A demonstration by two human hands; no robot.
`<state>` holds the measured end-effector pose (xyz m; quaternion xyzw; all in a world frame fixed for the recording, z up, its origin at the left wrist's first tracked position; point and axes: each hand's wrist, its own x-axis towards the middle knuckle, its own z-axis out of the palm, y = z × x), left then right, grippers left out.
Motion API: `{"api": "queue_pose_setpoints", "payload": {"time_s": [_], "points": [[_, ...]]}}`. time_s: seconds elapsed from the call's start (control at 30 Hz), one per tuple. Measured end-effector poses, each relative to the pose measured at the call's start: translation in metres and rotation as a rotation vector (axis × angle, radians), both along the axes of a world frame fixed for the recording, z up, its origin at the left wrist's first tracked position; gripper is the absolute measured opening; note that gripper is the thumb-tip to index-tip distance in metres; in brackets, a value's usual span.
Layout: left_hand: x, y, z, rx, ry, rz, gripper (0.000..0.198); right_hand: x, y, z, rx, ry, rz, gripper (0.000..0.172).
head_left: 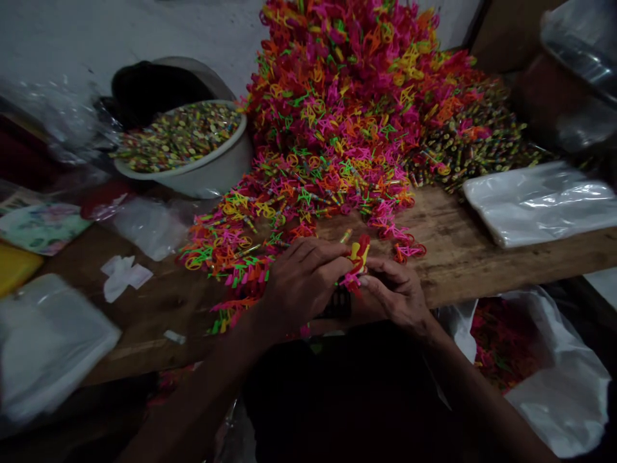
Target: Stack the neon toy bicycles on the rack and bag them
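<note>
Wooden table (443,270) bearing, relative to the hands, a heap of coloured plastic pieces (332,109) at 12 o'clock, a tub (216,170) of small sticks (178,138) at 10 and glossy plastic bags (540,206) at 2. Near the front edge, the left hand (303,276) curls over a red, yellow and pink cluster (358,257), its thumb hidden, so pinching cannot be determined; at the cluster's 4 o'clock, the right hand (398,289) pinches it.

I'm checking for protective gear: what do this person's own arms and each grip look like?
The left grip and right grip are human hands without gloves. The left forearm and right forearm are bare too: no sleeves, watch or cables show. It is too dim to make out fine markings.
</note>
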<state>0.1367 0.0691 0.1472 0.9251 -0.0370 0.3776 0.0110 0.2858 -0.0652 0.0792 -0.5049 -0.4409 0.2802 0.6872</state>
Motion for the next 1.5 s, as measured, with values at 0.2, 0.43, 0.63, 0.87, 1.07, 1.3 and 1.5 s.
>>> {"api": "queue_pose_setpoints", "payload": {"time_s": [0.2,0.43,0.63,0.87,1.07,1.3,1.5], "points": [[-0.002,0.001,0.004,0.003,0.024,0.030,0.016,-0.013,-0.005,0.002,0.030,-0.146,-0.216,0.017],[-0.004,0.004,0.004,0.080,0.005,0.007,0.013,-0.016,-0.003,-0.002,0.085,-0.108,-0.212,0.020],[-0.004,0.007,0.013,0.323,-0.018,-0.001,0.008,-0.012,0.000,-0.010,0.016,0.012,-0.166,0.016],[-0.007,0.002,0.012,0.374,-0.055,0.069,0.013,-0.020,-0.008,-0.011,-0.022,-0.035,-0.240,0.016],[-0.009,0.000,0.018,0.430,-0.039,0.061,0.006,-0.021,-0.007,-0.011,0.041,-0.002,-0.137,0.021],[-0.015,0.005,0.003,0.320,-0.045,0.018,0.009,-0.008,-0.006,-0.004,0.049,-0.178,-0.123,0.017],[-0.019,0.005,-0.003,0.102,0.046,-0.038,0.019,-0.005,-0.006,-0.006,0.138,-0.354,-0.251,0.020]]}}
